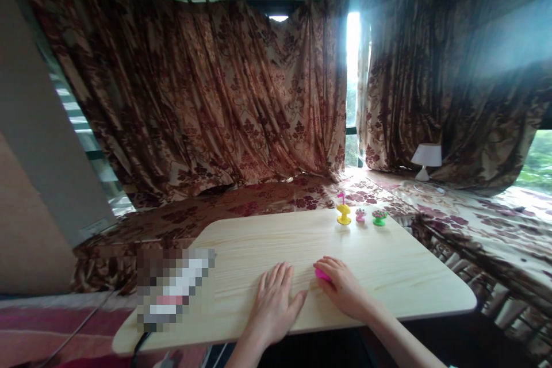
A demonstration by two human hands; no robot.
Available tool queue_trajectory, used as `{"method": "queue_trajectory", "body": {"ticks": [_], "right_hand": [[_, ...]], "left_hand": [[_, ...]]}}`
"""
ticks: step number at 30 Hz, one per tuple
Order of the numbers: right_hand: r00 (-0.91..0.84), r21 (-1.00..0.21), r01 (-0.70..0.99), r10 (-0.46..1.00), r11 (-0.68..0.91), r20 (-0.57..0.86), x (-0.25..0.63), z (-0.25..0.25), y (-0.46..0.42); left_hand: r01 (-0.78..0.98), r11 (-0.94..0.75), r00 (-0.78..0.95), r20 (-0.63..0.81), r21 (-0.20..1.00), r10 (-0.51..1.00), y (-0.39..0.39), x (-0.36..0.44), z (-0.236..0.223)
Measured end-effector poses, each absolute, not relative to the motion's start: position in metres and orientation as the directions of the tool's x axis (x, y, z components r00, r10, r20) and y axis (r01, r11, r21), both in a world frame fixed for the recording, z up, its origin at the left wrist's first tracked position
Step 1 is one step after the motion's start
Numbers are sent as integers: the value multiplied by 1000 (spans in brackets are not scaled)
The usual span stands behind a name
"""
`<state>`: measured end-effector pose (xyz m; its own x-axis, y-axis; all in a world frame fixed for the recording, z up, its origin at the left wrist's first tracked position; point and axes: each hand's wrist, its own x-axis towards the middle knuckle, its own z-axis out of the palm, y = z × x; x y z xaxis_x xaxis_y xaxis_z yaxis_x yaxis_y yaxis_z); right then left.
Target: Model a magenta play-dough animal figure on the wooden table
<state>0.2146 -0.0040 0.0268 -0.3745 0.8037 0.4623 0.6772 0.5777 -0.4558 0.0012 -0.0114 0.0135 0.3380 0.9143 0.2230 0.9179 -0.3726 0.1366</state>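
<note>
Reaching in from the lower edge, your left forearm [246, 351] angles up and to the right, while your right forearm [401, 330] slants in from the lower right. Your left hand [275, 303] lies palm down on the pale wooden tabletop [259, 236], its fingers extended forward with slim gaps and its thumb stuck out toward the right hand; it holds nothing that shows. Your right hand [342, 286] bends inward at the wrist, back upward, fingers curved over a bright pink piece [322, 275] that peeks out beneath them on the table; you cannot tell from here whether they pinch it or only cover it. Off to your left lies a pixelated object [179, 284], too blurred to name. Beyond your right hand, near the far edge, stand a yellow toy [344, 215] with a pink bent top, a small pink toy [360, 216] and a green toy [379, 218] with pink dots. Farther back, you face a floral-covered ledge [259, 200], a white table lamp [426, 156] and patterned curtains [250, 98]
</note>
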Motion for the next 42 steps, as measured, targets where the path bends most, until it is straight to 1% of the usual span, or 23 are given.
{"method": "queue_trajectory", "body": {"ticks": [5,14,26,28,33,36,39,42], "right_hand": [[-404,-448,655,783,609,472,217,26,-3],[-396,-463,649,788,603,471,219,25,-1],[-421,-541,588,799,601,429,226,31,3],[-403,-570,573,808,588,429,228,33,9],[-245,-647,538,835,540,493,215,35,27],[-193,-670,515,834,534,517,202,33,38],[-192,-660,519,826,544,530,199,29,43],[-224,-600,576,813,555,537,209,27,38]], "left_hand": [[920,-370,335,229,129,914,-11,2,12],[922,-369,338,223,115,914,-11,3,12],[923,-361,330,211,130,920,-9,4,13],[922,-364,333,213,129,918,-10,4,14],[918,-372,340,213,134,916,-11,3,13],[916,-377,343,216,141,914,-10,2,13],[913,-377,339,223,155,914,-10,1,14],[911,-373,331,230,173,915,-11,0,15]]}}
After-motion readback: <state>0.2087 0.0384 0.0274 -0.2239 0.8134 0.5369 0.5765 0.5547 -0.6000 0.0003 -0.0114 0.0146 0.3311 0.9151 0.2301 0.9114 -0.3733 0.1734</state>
